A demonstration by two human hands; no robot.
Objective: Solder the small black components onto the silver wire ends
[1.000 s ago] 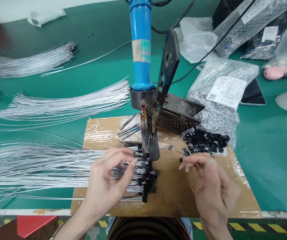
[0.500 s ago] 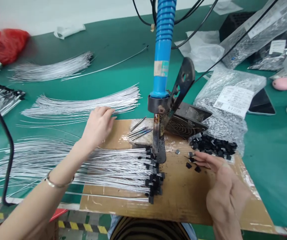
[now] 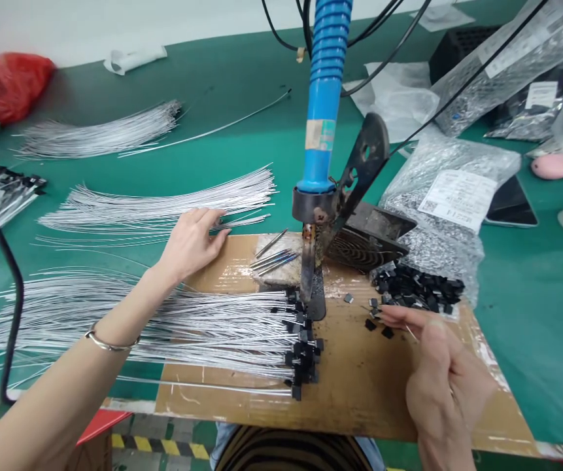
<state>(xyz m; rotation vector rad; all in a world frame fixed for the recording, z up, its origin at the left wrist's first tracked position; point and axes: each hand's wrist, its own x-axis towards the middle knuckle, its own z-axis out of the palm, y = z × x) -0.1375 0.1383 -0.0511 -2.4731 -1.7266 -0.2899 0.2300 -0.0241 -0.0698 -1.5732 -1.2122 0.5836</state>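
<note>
My left hand [image 3: 193, 243] rests at the near edge of a bundle of white wires [image 3: 173, 203], thumb and fingers closing on a few wires that stand apart from the rest. My right hand [image 3: 441, 369] is closed, with a thin silvery wire [image 3: 411, 333] showing between its fingers. Its fingertips are at a small group of black connectors [image 3: 374, 303] on the cardboard [image 3: 359, 392]. Between the hands lies a row of white wires [image 3: 222, 333] with black connectors [image 3: 303, 353] on their right ends. A soldering iron [image 3: 321, 131] stands upright in a holder, tip down above the row.
A pile of black connectors [image 3: 421, 288] lies by a labelled plastic bag [image 3: 452, 196]. Spare iron tips [image 3: 276, 258] sit on a pad behind the row. Another wire bundle [image 3: 104, 134] lies farther back. A black cable [image 3: 14, 281] crosses the left side.
My left thumb and fingers have shifted slightly, and a few wires now stand apart from the bundle at them. My right hand has turned a little, staying by the small connectors.
</note>
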